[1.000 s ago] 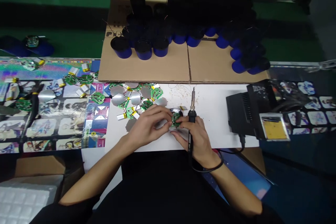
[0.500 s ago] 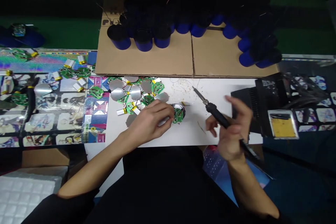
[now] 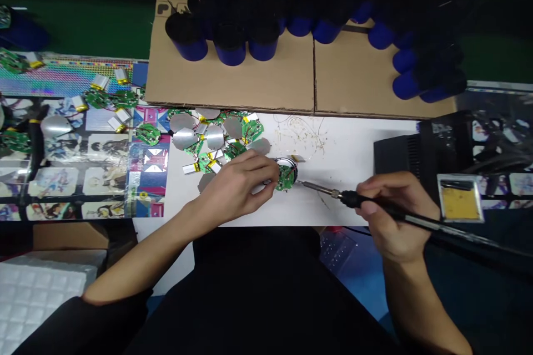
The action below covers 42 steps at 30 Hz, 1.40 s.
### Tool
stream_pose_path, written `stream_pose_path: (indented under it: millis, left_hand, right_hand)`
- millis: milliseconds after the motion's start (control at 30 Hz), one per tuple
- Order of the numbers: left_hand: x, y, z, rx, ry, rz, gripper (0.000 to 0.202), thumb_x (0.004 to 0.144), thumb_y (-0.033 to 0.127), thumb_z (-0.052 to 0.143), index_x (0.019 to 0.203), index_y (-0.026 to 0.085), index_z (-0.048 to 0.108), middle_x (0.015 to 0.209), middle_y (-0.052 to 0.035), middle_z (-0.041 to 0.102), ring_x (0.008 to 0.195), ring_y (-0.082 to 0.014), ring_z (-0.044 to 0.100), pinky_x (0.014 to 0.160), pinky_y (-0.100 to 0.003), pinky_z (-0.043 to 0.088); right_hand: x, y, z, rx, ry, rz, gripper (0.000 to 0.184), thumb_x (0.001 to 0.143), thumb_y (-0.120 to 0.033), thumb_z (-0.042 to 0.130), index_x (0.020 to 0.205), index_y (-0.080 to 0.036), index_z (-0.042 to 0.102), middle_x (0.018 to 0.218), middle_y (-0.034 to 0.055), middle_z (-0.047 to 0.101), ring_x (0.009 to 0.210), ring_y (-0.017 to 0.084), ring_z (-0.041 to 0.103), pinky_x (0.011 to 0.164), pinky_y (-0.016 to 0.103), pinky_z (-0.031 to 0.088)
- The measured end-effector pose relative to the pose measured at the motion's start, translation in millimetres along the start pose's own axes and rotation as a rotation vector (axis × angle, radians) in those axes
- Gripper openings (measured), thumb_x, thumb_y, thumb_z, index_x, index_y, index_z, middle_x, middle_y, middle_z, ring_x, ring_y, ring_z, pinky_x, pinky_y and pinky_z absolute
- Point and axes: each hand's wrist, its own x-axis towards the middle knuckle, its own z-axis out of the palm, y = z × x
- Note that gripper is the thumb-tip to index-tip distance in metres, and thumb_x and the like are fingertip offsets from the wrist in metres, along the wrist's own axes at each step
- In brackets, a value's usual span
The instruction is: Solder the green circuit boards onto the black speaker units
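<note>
My left hand (image 3: pixel 241 186) is closed at the left edge of a round green circuit board (image 3: pixel 286 178), thumb and fingers pinching there. Dark wires and a black round rim show around the board's upper right side. My right hand (image 3: pixel 400 216) grips a soldering iron (image 3: pixel 352 198) by its black handle. Its metal tip points left and is just beside the board's right edge; I cannot tell whether it touches. Left of the board, partly behind my left hand, lie several green boards (image 3: pixel 235 150) with silver discs (image 3: pixel 215 137) and small yellow-edged battery packs (image 3: pixel 191 168).
Several blue cylinders with black tops (image 3: pixel 231 47) stand on cardboard (image 3: pixel 258 86) at the back. To the right are a black box (image 3: pixel 397 161) and a tray of yellow material (image 3: pixel 460 202). Wire scraps (image 3: pixel 306 136) litter the white work surface (image 3: pixel 266 213). Pliers-like black handles (image 3: pixel 37 141) lie left.
My right hand has turned the soldering iron from pointing up-left to nearly level and brought its tip down beside the circuit board. My left hand stays at the board. The camera view has shifted slightly.
</note>
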Motion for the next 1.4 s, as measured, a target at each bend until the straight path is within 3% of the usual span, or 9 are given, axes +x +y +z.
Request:
stream_pose_path:
  millis: [133,500,900,1400]
  left_hand:
    - [0,-1,-0.4,-0.003,-0.008,-0.006,0.018,0.103,0.015,0.054,0.095,0.018,0.07,0.109,-0.0083,0.078,0.098,-0.0231,0.067,0.091,-0.037,0.053]
    - [1,-1,0.9,0.007,0.009,0.003,0.019,0.103,0.017,0.054,0.095,0.018,0.071,0.109,-0.008,0.078,0.096,-0.0224,0.067,0.091,-0.036,0.053]
    - [1,-1,-0.2,0.018,-0.004,-0.003,0.019,0.103,0.016,0.054,0.096,0.018,0.071,0.11,-0.0079,0.078,0.098,-0.0229,0.068,0.091,-0.036,0.052]
    - [3,-1,-5.8,-0.006,-0.054,-0.019,0.021,0.105,0.019,0.054,0.097,0.019,0.073,0.109,-0.0075,0.078,0.101,-0.024,0.068,0.093,-0.037,0.052]
  right_hand:
    - [2,-4,5,-0.073,-0.172,-0.07,0.01,0.085,-0.025,0.078,0.094,-0.025,0.074,0.073,0.0005,0.074,0.056,0.016,0.067,0.047,0.026,0.053]
    - [5,-5,15,-0.1,-0.265,-0.111,0.016,0.079,-0.019,0.073,0.093,-0.025,0.069,0.074,-0.0004,0.072,0.059,0.017,0.07,0.049,0.026,0.053]
    - [8,-6,18,-0.128,-0.228,-0.056,0.011,0.079,-0.022,0.076,0.09,-0.025,0.072,0.069,-0.0009,0.075,0.051,0.015,0.067,0.043,0.024,0.052]
    - [12,-2,14,-0.156,-0.239,-0.054,0.009,0.083,-0.025,0.078,0.091,-0.024,0.074,0.071,0.0005,0.078,0.055,0.017,0.071,0.046,0.025,0.054]
